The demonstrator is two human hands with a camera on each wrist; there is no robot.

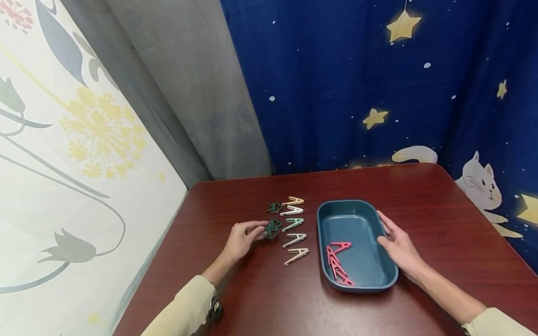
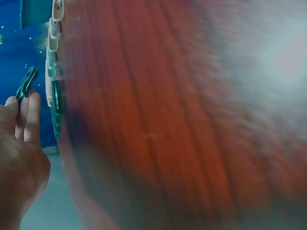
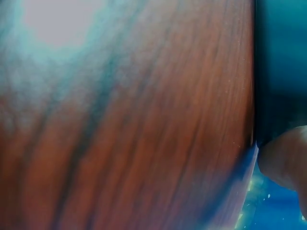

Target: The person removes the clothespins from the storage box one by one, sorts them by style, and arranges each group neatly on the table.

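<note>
In the head view my left hand [image 1: 244,240] pinches a dark green clip [image 1: 271,229] between thumb and fingers, left of a column of pale clothespins [image 1: 293,225]. The left wrist view shows the held clip [image 2: 27,82] raised at the fingertips, and another dark green clip [image 2: 56,110] lying on the table. My right hand [image 1: 401,245] holds the right side of a blue tray [image 1: 323,233], thumb over the rim and fingers along the outer wall. Several pink clothespins [image 1: 336,266] lie in the tray's left front part.
A second dark green clip [image 1: 274,207] lies near the top of the column. The reddish-brown table [image 1: 269,294] ends at a blue star-patterned curtain [image 1: 328,93] and a grey curtain [image 1: 189,93]. A white floral panel [image 1: 84,186] stands along the left edge.
</note>
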